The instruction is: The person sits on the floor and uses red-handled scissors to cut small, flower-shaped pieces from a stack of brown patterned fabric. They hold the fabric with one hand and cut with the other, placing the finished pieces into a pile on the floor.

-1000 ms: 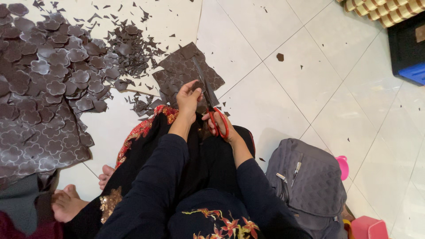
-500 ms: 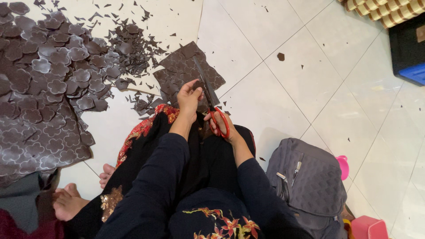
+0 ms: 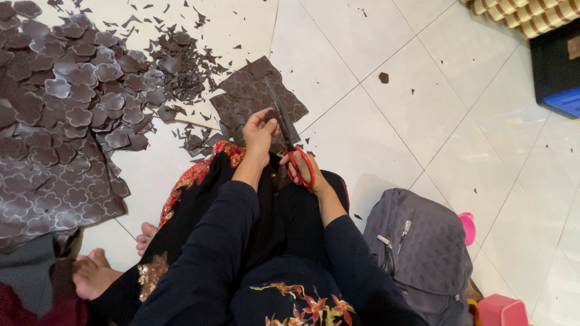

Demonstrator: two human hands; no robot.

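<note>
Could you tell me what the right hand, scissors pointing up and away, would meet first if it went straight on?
Probably only the brown embossed sheet that the scissors in the right hand cut; beyond it, bare white floor tiles.

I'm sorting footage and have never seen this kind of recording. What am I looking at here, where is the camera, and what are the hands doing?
There is no machine. The one camera sits on a person's head and looks down, so you see their own dark sleeves, lap and two bare hands. The person sits on a white tiled floor. The left hand holds a dark brown patterned sheet. The right hand grips red-handled scissors, whose blades lie across the sheet. To the left lies a pile of brown flower-shaped pieces, with small offcuts scattered beside it. A grey bag lies on the right. Bare feet show at lower left; whose they are is unclear.
</note>
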